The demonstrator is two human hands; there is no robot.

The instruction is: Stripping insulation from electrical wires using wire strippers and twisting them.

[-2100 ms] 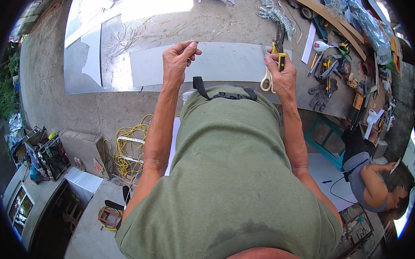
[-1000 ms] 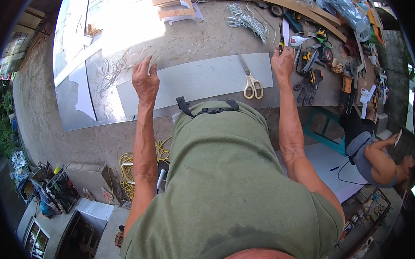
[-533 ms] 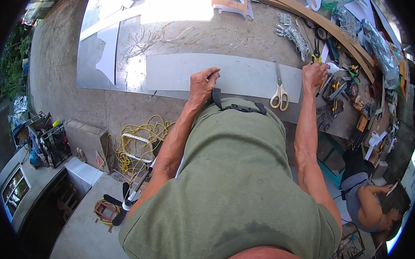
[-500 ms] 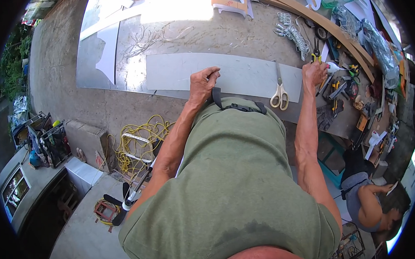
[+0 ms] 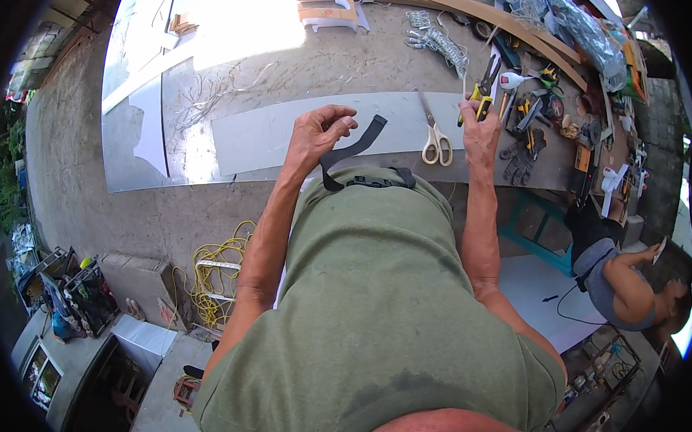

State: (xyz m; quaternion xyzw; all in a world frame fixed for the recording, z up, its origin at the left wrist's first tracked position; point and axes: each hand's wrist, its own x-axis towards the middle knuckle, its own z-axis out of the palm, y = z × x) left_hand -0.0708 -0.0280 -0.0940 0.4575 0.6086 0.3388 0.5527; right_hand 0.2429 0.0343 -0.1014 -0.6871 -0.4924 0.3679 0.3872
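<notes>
My right hand [image 5: 480, 137] is closed round the yellow-and-black handles of a pair of tin snips [image 5: 488, 78], their dark jaws pointing away from me. My left hand [image 5: 319, 134] hovers over a long grey sheet [image 5: 261, 135], its fingers loosely bent, thumb and forefinger apart, nothing visible between them. Close beside it, a black strap [image 5: 356, 147] rises from the belt at my waist, its loose end curling over the sheet. Between my hands, scissors [image 5: 435, 142] with cream handles lie across the sheet's near edge, blades pointing away.
Hand tools and a grey glove [image 5: 520, 166] crowd the table's right side. A coil of pale cord [image 5: 440, 46] and long brown strips [image 5: 500, 20] lie farther back. A teal stool [image 5: 535, 219] stands below the right edge. Another person [image 5: 623, 273] sits at far right.
My right hand has lifted the snips, bringing them into clearer sight. My left finger pinch has loosened, and the strap's loose end now extends over the sheet. The view has shifted right.
</notes>
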